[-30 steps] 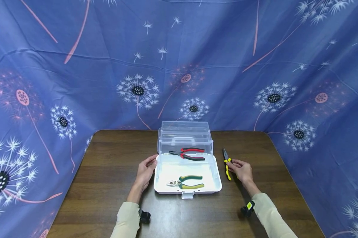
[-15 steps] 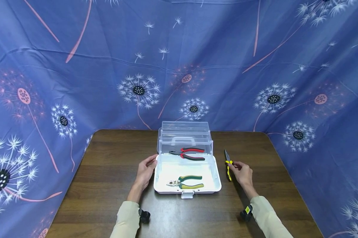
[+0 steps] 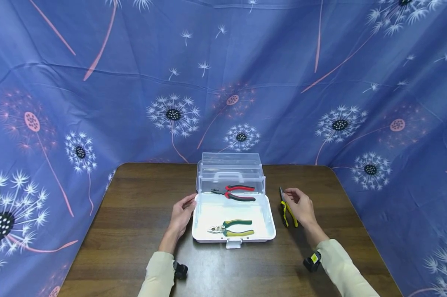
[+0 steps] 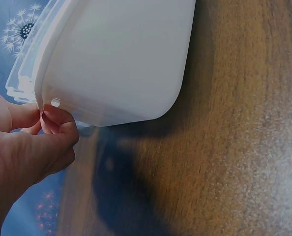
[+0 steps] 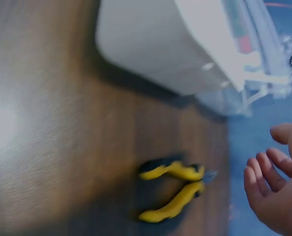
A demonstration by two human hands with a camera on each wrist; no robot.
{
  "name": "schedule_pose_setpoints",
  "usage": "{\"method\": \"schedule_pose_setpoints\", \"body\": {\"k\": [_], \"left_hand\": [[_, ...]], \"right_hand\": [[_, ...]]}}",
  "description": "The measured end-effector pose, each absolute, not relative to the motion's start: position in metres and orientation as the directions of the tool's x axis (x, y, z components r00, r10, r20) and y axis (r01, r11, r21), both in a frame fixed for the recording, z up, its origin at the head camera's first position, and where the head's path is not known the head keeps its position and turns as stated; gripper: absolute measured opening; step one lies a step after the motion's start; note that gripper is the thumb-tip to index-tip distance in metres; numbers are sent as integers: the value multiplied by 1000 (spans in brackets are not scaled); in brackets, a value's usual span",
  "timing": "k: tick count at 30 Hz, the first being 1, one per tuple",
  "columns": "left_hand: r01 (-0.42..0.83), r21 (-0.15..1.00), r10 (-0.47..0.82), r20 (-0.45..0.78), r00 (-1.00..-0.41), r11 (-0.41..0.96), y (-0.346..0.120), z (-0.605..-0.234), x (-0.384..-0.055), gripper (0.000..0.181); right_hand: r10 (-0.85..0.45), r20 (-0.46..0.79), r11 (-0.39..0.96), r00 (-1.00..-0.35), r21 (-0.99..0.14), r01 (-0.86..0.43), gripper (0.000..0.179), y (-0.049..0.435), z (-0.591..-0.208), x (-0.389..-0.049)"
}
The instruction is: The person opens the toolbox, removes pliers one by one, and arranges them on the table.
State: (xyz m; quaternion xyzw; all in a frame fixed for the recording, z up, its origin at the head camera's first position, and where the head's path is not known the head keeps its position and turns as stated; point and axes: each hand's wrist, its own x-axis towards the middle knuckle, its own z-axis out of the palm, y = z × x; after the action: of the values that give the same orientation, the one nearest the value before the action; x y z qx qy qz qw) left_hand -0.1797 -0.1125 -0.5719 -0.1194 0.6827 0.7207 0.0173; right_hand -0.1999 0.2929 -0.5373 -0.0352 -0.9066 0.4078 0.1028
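Note:
My left hand (image 3: 182, 212) pinches the left rim of a white plastic toolbox (image 3: 260, 210), thumb and fingers meeting at its edge in the left wrist view. Long-nose pliers (image 3: 284, 209) with yellow-and-black handles lie on the table right of the box, handles spread. Over them is my right hand (image 3: 300, 208), overlapping the nose in the head view; in the right wrist view its loosely bent fingers (image 5: 266, 172) hold nothing and are apart from the pliers. Inside the box lie green-and-yellow pliers (image 3: 234, 228). Red-and-black pliers (image 3: 236, 193) lie towards its back.
The toolbox's clear lid (image 3: 231, 159) stands raised at the back, near the blue dandelion-print cloth (image 3: 134, 103). A white latch (image 3: 233, 244) hangs at the box's front. The wooden table (image 3: 142, 198) extends on both sides.
My right hand has let go of the yellow-and-black pliers and shifted up towards their nose. Their handles have spread apart on the table. My left hand stays at the box rim.

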Motion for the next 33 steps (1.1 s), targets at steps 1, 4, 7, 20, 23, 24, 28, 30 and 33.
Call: {"method": "schedule_pose_setpoints", "body": {"k": [1,4,7,20,23,24,28,30,33], "left_hand": [[-188,980,-139,-196,-971,-65,-113,-572,-180,34],[-187,980,-139,-195,-971,-67,-113,-573,-179,34],[-187,980,-143,-196,-970,-74,-113,-575,-179,34],[-179,981,-139,-188,-972,-76,-114,-575,-177,34],[-177,982,-138,-184,-973,-64,-114,-575,-177,33],[-176,983,-138,-183,-974,-62,-114,-575,-177,33],[-172,983,-136,-179,-974,-67,-114,-575,-178,34],[-174,982,-133,-183,-974,-73,-113,-575,-178,34],[-182,980,-134,-191,-972,-75,-113,-574,-179,34]], "right_hand": [[121,157,657,-980,-753,-40,29,291,-532,-201],[55,147,633,-988,-770,-79,34,283,-519,-204],[9,136,615,-991,-782,-102,36,273,-509,-208],[-249,196,567,-949,-764,-307,34,216,-500,-224],[-320,202,583,-926,-728,-360,37,203,-502,-227],[-342,198,594,-919,-712,-375,38,199,-502,-227],[-416,136,624,-899,-676,-391,44,186,-505,-230],[-449,102,627,-888,-671,-395,47,182,-506,-231],[-494,59,637,-867,-654,-408,52,176,-508,-234]]}}
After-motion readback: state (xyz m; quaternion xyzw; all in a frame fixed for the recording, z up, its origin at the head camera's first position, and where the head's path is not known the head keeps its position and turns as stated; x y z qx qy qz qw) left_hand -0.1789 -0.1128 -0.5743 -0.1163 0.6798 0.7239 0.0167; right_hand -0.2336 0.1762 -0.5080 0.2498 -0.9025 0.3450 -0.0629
